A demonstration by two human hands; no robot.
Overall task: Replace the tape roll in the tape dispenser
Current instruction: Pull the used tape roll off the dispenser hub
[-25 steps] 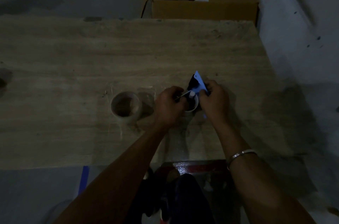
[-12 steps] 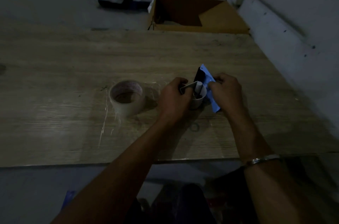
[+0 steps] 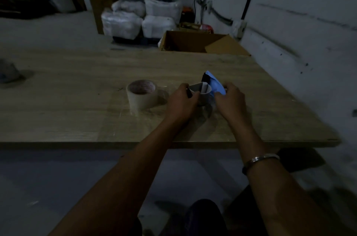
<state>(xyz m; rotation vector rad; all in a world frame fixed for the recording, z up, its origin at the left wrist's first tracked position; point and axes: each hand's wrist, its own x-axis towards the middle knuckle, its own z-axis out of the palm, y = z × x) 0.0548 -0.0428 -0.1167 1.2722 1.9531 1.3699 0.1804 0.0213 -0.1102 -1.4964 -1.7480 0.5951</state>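
Observation:
A blue and black tape dispenser (image 3: 213, 84) stands near the middle of the wooden table (image 3: 77, 120), with a pale, nearly bare cardboard core (image 3: 205, 91) on it. My right hand (image 3: 230, 100) grips the dispenser's blue side. On the core's left side, my left hand (image 3: 181, 103) is closed around it, fingers at a dark part of the dispenser. A full roll of clear tape (image 3: 142, 96) stands on its flat side just left of my left hand, untouched.
An open cardboard box (image 3: 202, 43) sits on the floor past the table's far edge, with white wrapped bundles (image 3: 139, 20) behind it. A grey wall (image 3: 309, 33) runs close along the table's right side. Something pale and blurred (image 3: 8, 72) lies at the table's far left.
The camera has tilted up, so more of the room shows. Both hands stay on the dispenser and core; the dispenser looks slightly more upright. The full roll has not moved.

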